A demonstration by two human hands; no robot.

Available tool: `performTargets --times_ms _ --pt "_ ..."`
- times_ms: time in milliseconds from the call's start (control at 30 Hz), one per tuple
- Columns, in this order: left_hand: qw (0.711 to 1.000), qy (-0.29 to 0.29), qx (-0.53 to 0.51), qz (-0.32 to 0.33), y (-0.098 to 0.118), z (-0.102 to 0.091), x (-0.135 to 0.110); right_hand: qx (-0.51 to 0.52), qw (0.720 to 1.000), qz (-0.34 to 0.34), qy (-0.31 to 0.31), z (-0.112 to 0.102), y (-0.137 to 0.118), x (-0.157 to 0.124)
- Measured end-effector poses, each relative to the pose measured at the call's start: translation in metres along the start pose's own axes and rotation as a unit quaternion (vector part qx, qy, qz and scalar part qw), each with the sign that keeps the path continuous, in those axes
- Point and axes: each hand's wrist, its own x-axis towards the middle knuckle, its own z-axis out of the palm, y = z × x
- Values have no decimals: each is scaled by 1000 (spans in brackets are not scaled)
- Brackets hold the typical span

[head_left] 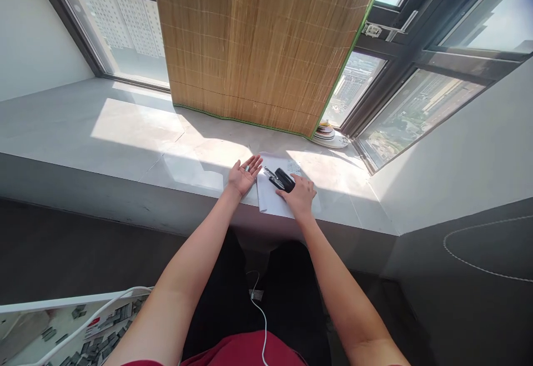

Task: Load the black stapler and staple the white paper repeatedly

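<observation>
My left hand [245, 175] lies palm up with its fingers stretched out, just left of some white paper. A small pale, shiny bit [247, 168] shows at the base of its fingers; it is too small to name. Over the paper [270, 202], my right hand [302, 192] grips a black stapler [285, 179] between thumb and fingers. The stapler appears hinged open, its metal part pointing up and left toward my left fingertips. Part of its back end is hidden by my right hand.
The sheets rest on a pale stone window sill [125, 127] with bright sun patches. A bamboo blind [258, 38] hangs behind, and stacked plates [331, 137] stand in the right corner. Lower left is a white-edged box [62, 302] of grey pieces. A white cable [260, 310] crosses my lap.
</observation>
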Motion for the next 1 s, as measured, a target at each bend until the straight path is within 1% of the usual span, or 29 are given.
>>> performTargets --times_ms 33,67,100,133,200,233,300,400,500,567,600,633,700,767,800,833,867,933,967,1000 --pt "1000 -13 13 -6 1 2 -2 -18 999 -24 33 0 -9 0" --pt "999 -29 24 -10 2 3 -3 -32 997 -55 51 1 -20 2" --pt "998 -48 30 -12 3 5 -5 -38 993 -97 47 2 -32 4" --pt "997 -65 36 -11 4 7 -6 -38 988 -147 22 4 -45 8" --pt "995 -91 50 -8 6 9 -8 -24 966 -250 -61 11 -65 19" --pt "993 -98 60 -8 7 10 -9 -15 953 -286 -101 16 -72 26" --pt "992 -98 80 -11 9 12 -10 -1 934 -322 -156 26 -77 39" --pt "991 -88 101 -28 9 15 -12 16 926 -327 -188 37 -74 51" --pt "989 -91 105 -47 9 18 -12 21 932 -311 -185 35 -71 54" --pt "990 -96 99 -35 9 16 -8 32 941 -295 -163 25 -68 54" --pt "991 -89 100 -20 11 13 -4 42 946 -286 -147 18 -63 55" --pt "991 -71 109 -1 12 9 1 51 952 -274 -130 9 -54 56" --pt "986 -14 159 41 16 -3 13 60 967 -230 -90 -10 -25 59" --pt "963 36 255 83 18 -15 25 52 987 -144 -48 -28 16 62" --pt "943 52 313 103 19 -20 30 47 994 -90 -33 -36 38 64" --pt "916 62 377 118 18 -23 34 38 998 -37 -27 -41 59 66" --pt "884 64 445 127 16 -25 38 29 999 11 -18 -45 78 70" --pt "805 58 576 132 11 -24 42 12 997 78 -16 -47 106 84" --pt "765 51 629 128 8 -22 43 5 995 98 -17 -45 115 94" --pt "733 43 668 123 6 -20 43 -1 994 109 -19 -42 121 106"
